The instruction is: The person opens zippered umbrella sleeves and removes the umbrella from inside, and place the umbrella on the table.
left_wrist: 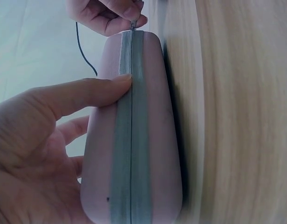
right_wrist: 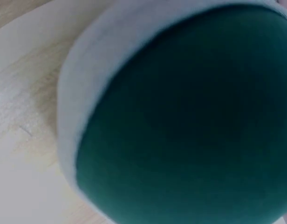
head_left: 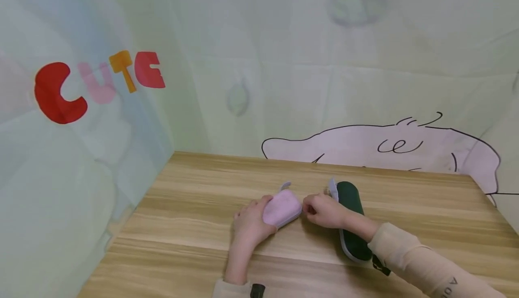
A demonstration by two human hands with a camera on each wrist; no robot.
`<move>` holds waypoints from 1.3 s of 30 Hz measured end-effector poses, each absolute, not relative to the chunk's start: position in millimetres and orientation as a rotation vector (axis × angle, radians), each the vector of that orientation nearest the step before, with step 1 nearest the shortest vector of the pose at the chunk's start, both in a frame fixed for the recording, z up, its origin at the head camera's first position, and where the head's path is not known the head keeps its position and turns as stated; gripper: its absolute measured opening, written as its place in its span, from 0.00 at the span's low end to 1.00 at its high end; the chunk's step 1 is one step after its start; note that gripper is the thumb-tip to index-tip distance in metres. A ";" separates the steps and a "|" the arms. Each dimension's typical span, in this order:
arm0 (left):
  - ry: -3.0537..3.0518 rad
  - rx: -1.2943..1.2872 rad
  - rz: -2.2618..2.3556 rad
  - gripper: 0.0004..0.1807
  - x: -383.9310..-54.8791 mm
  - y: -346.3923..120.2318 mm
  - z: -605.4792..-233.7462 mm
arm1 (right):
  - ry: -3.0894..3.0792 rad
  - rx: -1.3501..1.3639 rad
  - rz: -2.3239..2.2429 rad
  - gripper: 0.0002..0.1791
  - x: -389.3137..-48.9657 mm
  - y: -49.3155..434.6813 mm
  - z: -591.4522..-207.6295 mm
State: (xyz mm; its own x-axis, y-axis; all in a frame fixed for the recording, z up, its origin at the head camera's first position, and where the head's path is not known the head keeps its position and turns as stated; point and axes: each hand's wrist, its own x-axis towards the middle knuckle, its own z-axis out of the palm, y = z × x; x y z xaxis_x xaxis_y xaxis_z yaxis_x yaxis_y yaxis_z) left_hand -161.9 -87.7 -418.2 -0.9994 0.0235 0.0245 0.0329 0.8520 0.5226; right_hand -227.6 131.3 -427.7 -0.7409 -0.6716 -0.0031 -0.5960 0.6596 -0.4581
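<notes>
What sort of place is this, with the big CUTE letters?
Probably an indoor table corner, screened off with decorated sheets: there's a wood-grain tabletop, creased pale sheets behind it, and a cartoon drawing printed there.

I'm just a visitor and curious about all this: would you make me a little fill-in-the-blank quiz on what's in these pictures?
1. The left hand grips the pink case, one of ____ cases in view.
2. Pinching the zipper pull is the right hand, not the ____ one.
3. The other case is dark ____.
4. The colourful letters spell ____.

Missing words: two; left; green; CUTE.
</notes>
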 end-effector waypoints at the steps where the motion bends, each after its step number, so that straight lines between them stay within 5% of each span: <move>1: -3.005 -0.047 -0.850 0.41 -161.6 -87.9 -418.2 | 2.705 -1.042 -0.658 0.04 -227.3 131.0 -427.9; 39: -2.995 -0.208 -0.921 0.43 -161.6 -98.1 -423.7 | 2.685 -1.066 -0.714 0.05 -223.5 124.9 -429.4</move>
